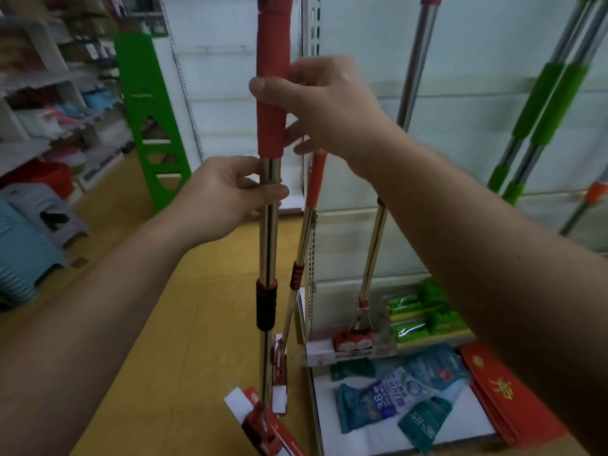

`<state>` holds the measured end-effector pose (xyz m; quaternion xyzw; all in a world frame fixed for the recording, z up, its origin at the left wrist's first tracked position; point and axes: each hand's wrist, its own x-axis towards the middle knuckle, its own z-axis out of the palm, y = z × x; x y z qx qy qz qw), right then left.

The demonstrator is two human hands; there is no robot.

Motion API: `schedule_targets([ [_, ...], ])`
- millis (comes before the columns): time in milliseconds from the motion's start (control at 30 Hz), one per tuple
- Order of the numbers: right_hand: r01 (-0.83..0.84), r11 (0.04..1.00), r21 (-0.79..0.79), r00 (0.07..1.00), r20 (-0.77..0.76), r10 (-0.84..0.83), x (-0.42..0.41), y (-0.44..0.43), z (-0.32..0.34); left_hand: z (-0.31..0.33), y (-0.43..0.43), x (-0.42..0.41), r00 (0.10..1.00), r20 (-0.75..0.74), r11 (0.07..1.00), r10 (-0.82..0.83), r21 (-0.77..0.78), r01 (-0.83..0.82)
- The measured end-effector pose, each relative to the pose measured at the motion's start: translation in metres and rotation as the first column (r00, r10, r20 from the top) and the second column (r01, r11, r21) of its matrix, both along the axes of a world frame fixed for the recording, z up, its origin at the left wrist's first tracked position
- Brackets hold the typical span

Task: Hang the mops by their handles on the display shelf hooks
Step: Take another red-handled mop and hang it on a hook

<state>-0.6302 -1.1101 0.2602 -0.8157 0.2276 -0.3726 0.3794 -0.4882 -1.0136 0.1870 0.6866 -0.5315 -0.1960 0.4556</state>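
Observation:
I hold a mop upright in front of me by its pole point(269, 245). My right hand point(324, 103) is closed around the red foam grip point(272, 93). My left hand point(230, 192) pinches the chrome pole just below that grip. The mop's red head point(263, 426) with its white card hangs near the floor. A second red-handled mop point(297, 278) leans behind it, and a third point(353, 340) hangs with its head over the lower shelf. The top of the held handle runs out of view, so no hook is visible.
Green-handled mops point(539, 113) hang at the right against the white shelf back panel point(460, 60). Packets point(394, 396) and red envelopes point(506, 393) lie on the bottom shelf. A green display stand point(148, 120), plastic stools point(29, 232) and stocked shelves fill the left aisle.

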Motion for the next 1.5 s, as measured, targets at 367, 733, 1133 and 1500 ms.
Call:
schedule_targets([
  [367,0.133,0.988,-0.072,0.988,0.083,-0.127,-0.072,0.010,0.037,0.038,-0.010,-0.094,0.991,0.072,0.979,0.109,-0.180,-0.095],
  [733,0.153,0.987,-0.052,0.983,0.107,-0.147,-0.128,-0.010,0.060,0.077,-0.046,-0.126,0.963,0.161,0.973,-0.218,-0.037,0.226],
  [1133,0.233,0.965,-0.117,0.972,0.046,-0.229,-0.163,-0.056,0.078,0.084,-0.117,-0.136,0.877,0.100,0.869,-0.470,-0.119,0.480],
  [1500,0.178,0.961,-0.212,0.980,0.131,-0.153,-0.191,-0.095,0.106,0.113,-0.156,-0.165,0.909,0.146,0.869,-0.390,-0.267,0.416],
])
